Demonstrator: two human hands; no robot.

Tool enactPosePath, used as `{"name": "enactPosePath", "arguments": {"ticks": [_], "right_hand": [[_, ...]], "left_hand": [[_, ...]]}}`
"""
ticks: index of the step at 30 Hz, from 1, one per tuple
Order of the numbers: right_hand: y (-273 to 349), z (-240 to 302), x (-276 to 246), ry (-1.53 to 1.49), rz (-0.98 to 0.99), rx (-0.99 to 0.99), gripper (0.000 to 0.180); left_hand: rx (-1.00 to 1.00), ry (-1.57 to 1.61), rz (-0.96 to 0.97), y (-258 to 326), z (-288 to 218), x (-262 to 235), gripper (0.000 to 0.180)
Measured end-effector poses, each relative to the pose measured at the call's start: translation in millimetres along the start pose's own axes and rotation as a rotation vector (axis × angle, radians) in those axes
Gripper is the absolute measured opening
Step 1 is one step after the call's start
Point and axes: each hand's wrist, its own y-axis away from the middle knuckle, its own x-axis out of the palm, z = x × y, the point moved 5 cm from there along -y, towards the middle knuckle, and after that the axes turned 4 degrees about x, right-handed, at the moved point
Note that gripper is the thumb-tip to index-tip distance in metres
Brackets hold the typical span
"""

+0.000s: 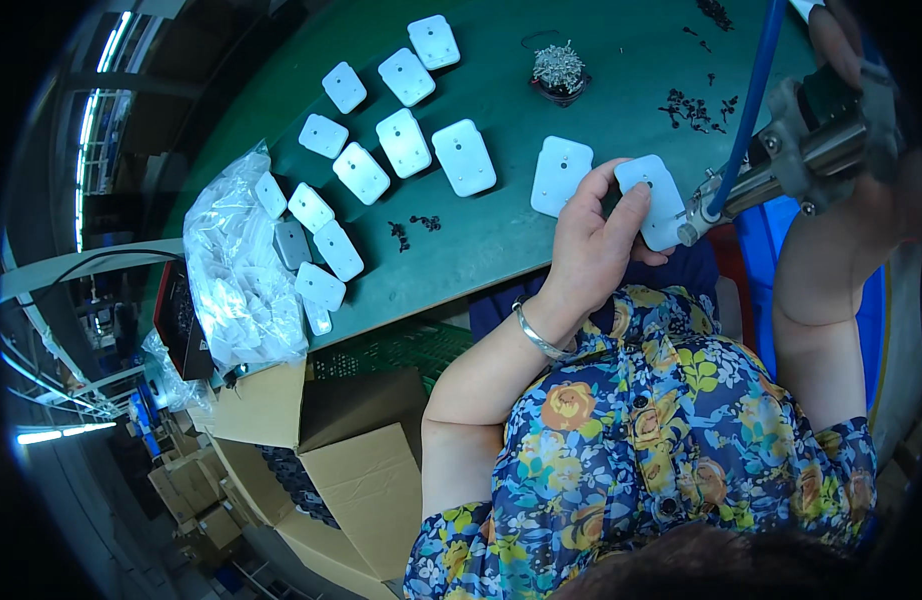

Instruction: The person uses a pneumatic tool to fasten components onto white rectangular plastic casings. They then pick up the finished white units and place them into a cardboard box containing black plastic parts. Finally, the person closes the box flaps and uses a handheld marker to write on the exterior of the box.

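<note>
My left hand (601, 225) is closed on a white plastic cover (659, 205), a rounded rectangle with small holes, thumb lying on its face. Against the cover's right edge comes the tip of a metal power screwdriver (751, 180) with a blue hose (753, 110). At the tool's rear, my right hand (886, 205) grips it, dark and mostly hidden near the rim of the picture. Fingers (836, 45) show above the tool; whose they are is unclear. Just left of my left hand, another white cover (561, 175) lies on the green table (511, 240).
Several more white covers (403, 143) spread over the table's left side. A clear plastic bag (241, 280) sits at its left end. A dish of silvery screws (559, 72) stands far back. Small black parts (696, 108) lie in piles. Below are an open carton (366, 490) and a green crate (396, 350).
</note>
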Motion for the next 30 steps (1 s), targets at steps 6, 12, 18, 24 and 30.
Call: {"name": "enactPosePath", "arguments": {"ticks": [6,12,18,24,30], "right_hand": [[-4,3,-1,0.01,-0.004,-0.004,0.047],[-2,1,0,-0.002,0.013,0.009,0.046],[-1,4,-8,0.013,-0.01,-0.004,0.046],[0,8,-8,0.017,-0.015,-0.014,0.045],[3,5,-4,0.015,-0.001,-0.009,0.045]], "left_hand": [[-0.023,-0.015,0.036,-10,0,4,0.034],[0.074,-0.246,0.017,3,-1,-3,0.036],[-0.061,-0.034,0.095,-5,19,5,0.036],[-0.093,0.004,0.107,-7,20,13,0.034],[-0.086,0.049,0.104,-7,17,13,0.036]]}}
